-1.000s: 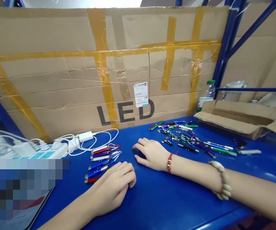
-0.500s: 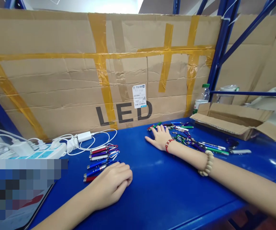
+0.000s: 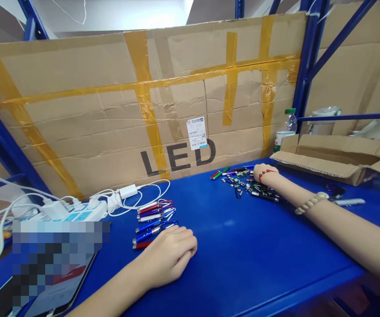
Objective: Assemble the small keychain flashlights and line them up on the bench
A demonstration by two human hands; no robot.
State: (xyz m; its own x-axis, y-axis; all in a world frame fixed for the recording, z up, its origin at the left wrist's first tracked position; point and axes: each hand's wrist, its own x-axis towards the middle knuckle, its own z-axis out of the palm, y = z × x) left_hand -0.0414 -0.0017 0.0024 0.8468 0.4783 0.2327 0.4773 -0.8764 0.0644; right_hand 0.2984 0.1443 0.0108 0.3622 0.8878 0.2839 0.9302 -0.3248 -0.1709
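My left hand (image 3: 173,255) rests on the blue table with its fingers curled; its palm side is hidden. Just beyond it lies a row of small metal flashlights with carabiner clips, among them a white one (image 3: 149,217) and a blue one (image 3: 147,234). A red flashlight (image 3: 142,245) runs partly behind the hand. My right hand (image 3: 265,172), with a red bracelet at the wrist, is at the far right of a loose pile of small flashlights and clips (image 3: 241,180). Its fingers are turned away from view, and I cannot see what they touch.
A power strip (image 3: 87,210) with white chargers and cables stands at the left, behind a tablet-like device (image 3: 73,281). An open cardboard box (image 3: 322,165) and a bottle (image 3: 285,130) are at the back right. A large carton (image 3: 87,132) marked LED walls off the back.
My right hand has moved right and away across the pile; its spread fingers have turned out of sight. Pile pieces have shifted and spread. The view has swung, while my left hand keeps its pose.
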